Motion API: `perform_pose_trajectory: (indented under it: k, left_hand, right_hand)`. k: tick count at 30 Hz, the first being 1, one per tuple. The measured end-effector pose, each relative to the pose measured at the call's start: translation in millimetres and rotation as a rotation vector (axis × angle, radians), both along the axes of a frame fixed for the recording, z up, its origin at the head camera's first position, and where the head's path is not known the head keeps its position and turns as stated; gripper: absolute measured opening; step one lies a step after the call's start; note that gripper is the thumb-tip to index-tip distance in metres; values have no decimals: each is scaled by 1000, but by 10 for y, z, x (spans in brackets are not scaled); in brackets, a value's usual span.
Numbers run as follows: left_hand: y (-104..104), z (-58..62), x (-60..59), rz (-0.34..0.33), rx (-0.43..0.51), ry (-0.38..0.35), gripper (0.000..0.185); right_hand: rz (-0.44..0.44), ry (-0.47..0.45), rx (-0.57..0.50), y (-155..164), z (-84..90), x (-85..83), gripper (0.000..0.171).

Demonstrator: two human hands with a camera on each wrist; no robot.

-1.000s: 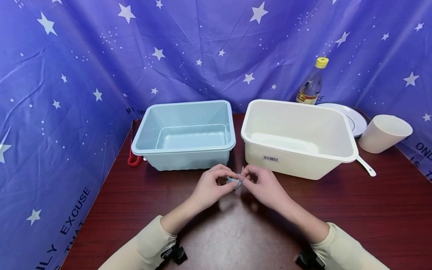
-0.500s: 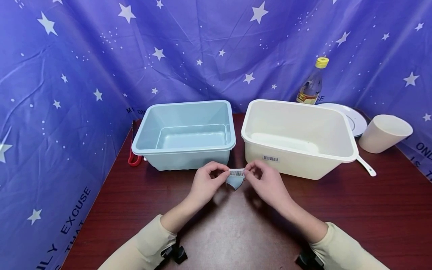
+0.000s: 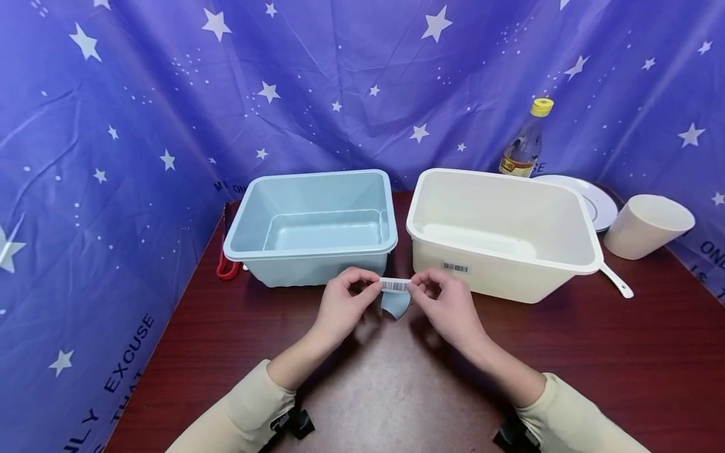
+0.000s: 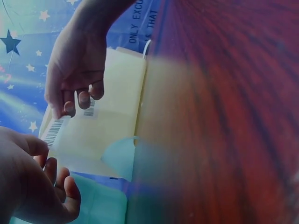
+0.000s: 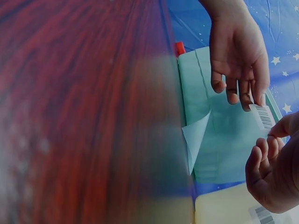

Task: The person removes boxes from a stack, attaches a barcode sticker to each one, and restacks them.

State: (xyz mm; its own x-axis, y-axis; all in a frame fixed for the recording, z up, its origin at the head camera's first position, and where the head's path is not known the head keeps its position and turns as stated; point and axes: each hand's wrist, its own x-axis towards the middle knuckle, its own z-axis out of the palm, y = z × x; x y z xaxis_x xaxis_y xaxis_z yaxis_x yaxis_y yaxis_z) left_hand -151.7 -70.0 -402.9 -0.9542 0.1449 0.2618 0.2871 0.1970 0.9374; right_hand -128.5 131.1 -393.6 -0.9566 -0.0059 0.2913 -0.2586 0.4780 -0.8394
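Note:
Between both hands a white barcode sticker (image 3: 394, 285) is stretched flat, barcode side up, in front of the gap between two tubs. My left hand (image 3: 342, 308) pinches its left end between thumb and index finger. The right end is pinched in the same way by my right hand (image 3: 450, 309). Just below the sticker is a curled, light blue paper-like piece (image 3: 396, 305); in the right wrist view this piece (image 5: 197, 137) appears apart from the sticker (image 5: 264, 116). Behind the left hand stands a light blue tub (image 3: 317, 267), and behind the right hand a cream tub (image 3: 510, 280) bearing its own barcode label (image 3: 455, 268).
Red-handled scissors (image 3: 228, 269) lie partly behind the blue tub. On the right are a tilted cream cup (image 3: 648, 226), a white plate (image 3: 603, 204), a white handle (image 3: 617, 281) and a yellow-capped bottle (image 3: 522, 148). A starry blue curtain (image 3: 340, 82) encloses the table.
My hands were close together over the blue piece, hiding most of the sticker. They have spread apart and risen slightly, so the barcode sticker is stretched in view between them.

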Motion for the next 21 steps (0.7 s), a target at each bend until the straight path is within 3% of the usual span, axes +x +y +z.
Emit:
perform_pose_trajectory:
  k: [9,15,21]
  left_hand:
    - [-180,-11,14,42,-3,-17,9]
    - [-359,-34,18,78,3,-16,11]
    - [-538,-72,22,85,26,-114,16]
  right_hand:
    - [35,-24,-82,-201,-39,-91,4]
    - [87,-54,-71,-386,-44,-152,3]
    - [152,-126,-22,-526,-59,-212,9]
